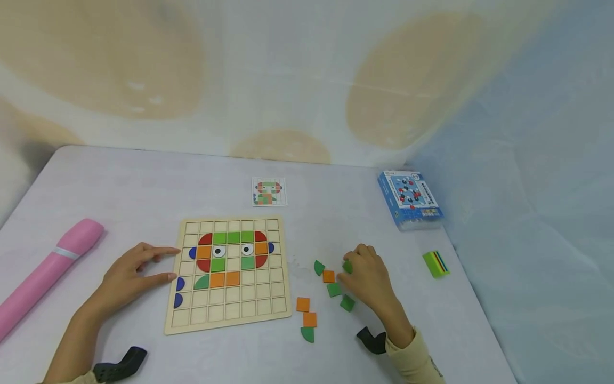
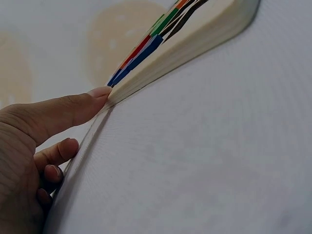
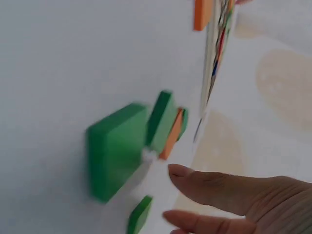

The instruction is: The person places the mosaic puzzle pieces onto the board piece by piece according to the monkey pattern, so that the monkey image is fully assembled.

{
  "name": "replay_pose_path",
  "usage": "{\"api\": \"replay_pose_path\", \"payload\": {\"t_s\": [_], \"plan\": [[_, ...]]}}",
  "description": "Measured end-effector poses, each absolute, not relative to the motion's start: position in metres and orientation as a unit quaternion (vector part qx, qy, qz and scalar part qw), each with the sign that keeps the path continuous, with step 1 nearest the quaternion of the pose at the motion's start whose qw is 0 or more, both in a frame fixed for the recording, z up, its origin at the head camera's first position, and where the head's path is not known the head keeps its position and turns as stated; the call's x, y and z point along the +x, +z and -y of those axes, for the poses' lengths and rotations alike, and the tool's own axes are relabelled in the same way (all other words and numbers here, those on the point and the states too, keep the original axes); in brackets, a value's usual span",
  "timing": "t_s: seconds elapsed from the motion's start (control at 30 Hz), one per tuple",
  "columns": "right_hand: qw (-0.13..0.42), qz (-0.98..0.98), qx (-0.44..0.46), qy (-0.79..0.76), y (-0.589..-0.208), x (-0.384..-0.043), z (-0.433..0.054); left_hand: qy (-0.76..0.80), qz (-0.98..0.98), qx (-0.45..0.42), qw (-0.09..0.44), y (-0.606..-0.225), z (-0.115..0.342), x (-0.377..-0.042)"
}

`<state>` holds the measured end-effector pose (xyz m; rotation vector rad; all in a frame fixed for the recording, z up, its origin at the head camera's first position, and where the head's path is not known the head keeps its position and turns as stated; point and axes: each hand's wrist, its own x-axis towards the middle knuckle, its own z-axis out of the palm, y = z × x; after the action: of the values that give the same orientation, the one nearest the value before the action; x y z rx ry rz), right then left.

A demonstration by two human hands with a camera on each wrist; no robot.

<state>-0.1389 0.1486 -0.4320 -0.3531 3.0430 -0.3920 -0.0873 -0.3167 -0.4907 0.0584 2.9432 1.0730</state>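
A wooden grid board point(image 1: 201, 317) lies on the table, bearing colored tiles laid out as a figure with two eye tiles. At its left edge, the thumb and index fingertip of my left hand point(image 1: 127, 277) touch the rim; the left wrist view shows the thumb point(image 2: 73, 109) against the board's side. My right hand point(image 1: 369, 277) is over the loose tiles right of the board. Its thumb and fingers are around a green tile point(image 1: 347, 266), but in the right wrist view a gap separates the thumb point(image 3: 209, 187) from the nearby green tile point(image 3: 140, 214).
Loose orange tiles point(image 1: 309, 319) and green tiles point(image 1: 333, 289) lie right of the board. A pattern card point(image 1: 269, 192) lies behind it. A blue box point(image 1: 411, 200) and a small green striped block point(image 1: 435, 264) are at the right. A pink cylindrical object point(image 1: 53, 266) lies at the left.
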Motion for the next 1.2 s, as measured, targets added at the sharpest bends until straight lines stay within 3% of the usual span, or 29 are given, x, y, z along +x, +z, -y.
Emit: {"api": "replay_pose_path", "payload": {"t_s": [0.17, 0.57, 0.73, 1.0, 1.2], "plan": [[0.045, -0.991, -0.060, -0.113, -0.439, -0.143, -0.159, 0.342, -0.939, 0.015, -0.001, -0.490, 0.320, -0.084], [-0.012, -0.988, -0.092, -0.122, -0.445, -0.147, -0.157, 0.338, -0.941, 0.009, -0.001, -0.490, 0.323, -0.079], [-0.009, -0.987, -0.100, -0.129, -0.434, -0.145, -0.138, 0.337, -0.941, 0.009, -0.002, -0.490, 0.322, -0.079], [-0.040, -0.959, -0.237, -0.148, -0.419, -0.132, -0.075, 0.346, -0.938, 0.025, -0.016, -0.495, 0.320, -0.083], [-0.014, -0.929, -0.338, -0.146, -0.421, -0.119, -0.022, 0.348, -0.937, 0.030, -0.006, -0.492, 0.317, -0.088]]}}
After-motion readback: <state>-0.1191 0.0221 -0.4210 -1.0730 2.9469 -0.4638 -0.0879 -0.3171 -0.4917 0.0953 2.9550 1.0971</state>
